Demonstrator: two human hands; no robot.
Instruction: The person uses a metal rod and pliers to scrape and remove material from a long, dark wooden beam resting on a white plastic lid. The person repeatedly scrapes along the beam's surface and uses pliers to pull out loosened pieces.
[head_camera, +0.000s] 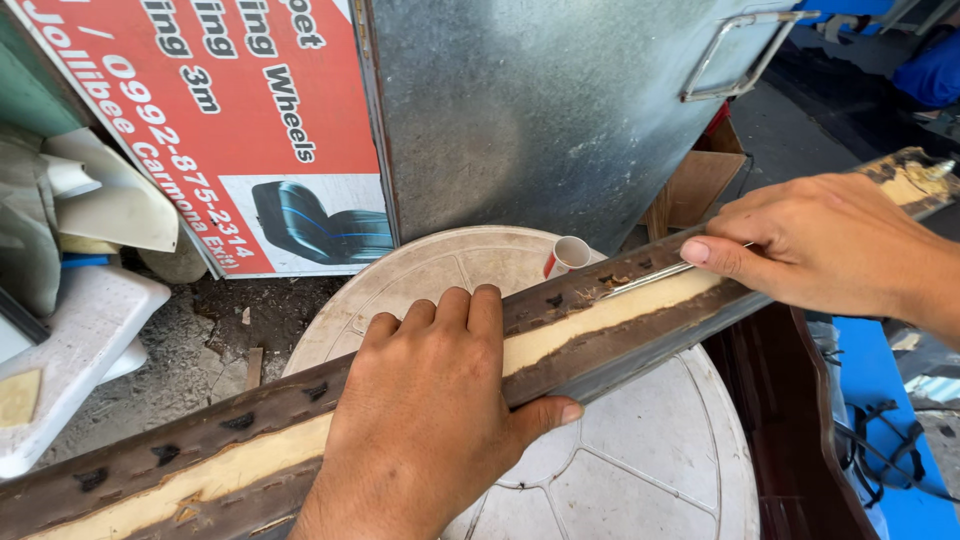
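Observation:
A long dark brown strip (600, 320) with a pale foam-coloured core runs diagonally from the lower left to the upper right. It rests on a round off-white plastic lid (640, 460). My left hand (440, 400) grips the strip near its middle, fingers over the far edge and thumb under the near edge. My right hand (830, 245) holds a thin metal blade (650, 278) flat against the strip's pale core, with the index finger pressing along it.
A galvanised metal box (540, 110) with a handle (740, 60) stands behind. A red and white printed sign (200, 120) leans at the left, with white foam pieces (90, 310) beside it. A small red-and-white tube (568, 255) stands behind the strip. Dark wooden furniture (790, 430) and blue material (880, 400) lie at right.

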